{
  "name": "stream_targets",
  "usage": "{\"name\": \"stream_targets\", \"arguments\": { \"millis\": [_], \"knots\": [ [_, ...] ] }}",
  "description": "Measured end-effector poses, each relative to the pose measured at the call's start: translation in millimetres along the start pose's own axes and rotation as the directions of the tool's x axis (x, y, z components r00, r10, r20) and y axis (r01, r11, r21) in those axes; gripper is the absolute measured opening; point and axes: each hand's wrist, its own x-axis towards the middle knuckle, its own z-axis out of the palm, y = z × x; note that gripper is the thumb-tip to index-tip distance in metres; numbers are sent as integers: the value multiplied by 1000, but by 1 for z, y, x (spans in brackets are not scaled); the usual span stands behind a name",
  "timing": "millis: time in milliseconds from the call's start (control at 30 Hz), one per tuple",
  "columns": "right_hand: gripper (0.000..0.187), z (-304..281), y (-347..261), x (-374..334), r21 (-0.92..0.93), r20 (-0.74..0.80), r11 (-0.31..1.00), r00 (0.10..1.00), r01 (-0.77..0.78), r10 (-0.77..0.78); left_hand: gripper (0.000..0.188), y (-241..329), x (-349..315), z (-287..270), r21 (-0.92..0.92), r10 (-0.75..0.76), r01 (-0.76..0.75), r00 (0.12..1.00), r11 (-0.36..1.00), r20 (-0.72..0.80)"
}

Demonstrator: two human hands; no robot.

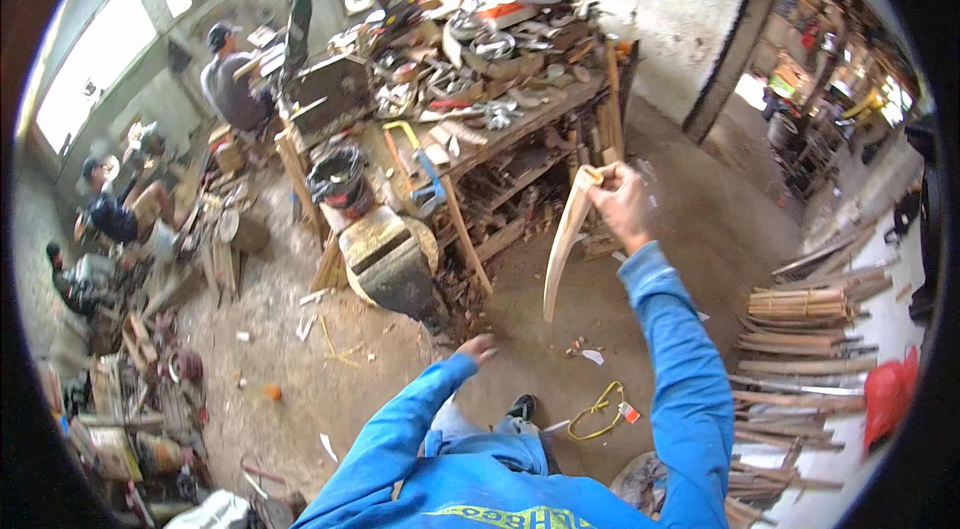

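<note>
My right hand [622, 207] is raised at the right of centre, its fingers closed round the upper end of a long, curved, pale wooden piece [561, 254]. The piece hangs down from my grip and tapers toward its lower tip. Lower and to the left is my left hand [481, 348], in front of my body and apart from the wood. It is small and smeared, so its fingers cannot be made out. A dark metal vise [395, 279] on a wooden block stands just beyond it.
A cluttered workbench [520, 134] bears tools and scraps, with a hacksaw [425, 169] at its near corner. A black bin [342, 177] stands behind the vise. Wooden strips [800, 339] lie stacked at right; a yellow strap [597, 412] lies on the floor. Several people sit at far left.
</note>
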Motion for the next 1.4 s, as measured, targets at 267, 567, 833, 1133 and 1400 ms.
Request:
{"name": "stream_targets", "arguments": {
  "millis": [267, 567, 833, 1133, 1400],
  "knots": [
    [26, 165, 164, 25, -63, 132, 990, 982, -125, 133, 39, -123, -380, 81, -803, -989, 596, -110, 13, -98],
    [33, 309, 255, 77, -245, 325, 963, 927, -110, 188, 38, -78, -244, 87, -919, -1000, 395, 0, 0, 0],
    [29, 420, 295, 124, -304, 347, 930, 885, -208, 312, 37, -55, -83, -31, -878, -954, 387, 206, 283, -217],
    [26, 476, 299, 143, -303, 390, 946, 892, -112, 230, 36, -48, -54, -77, -890, -966, 376, 131, 258, -225],
    [36, 473, 295, 146, -292, 358, 954, 917, -69, 176, 35, -50, -37, -81, -899, -976, 380, 95, 217, -195]
  ]
}}
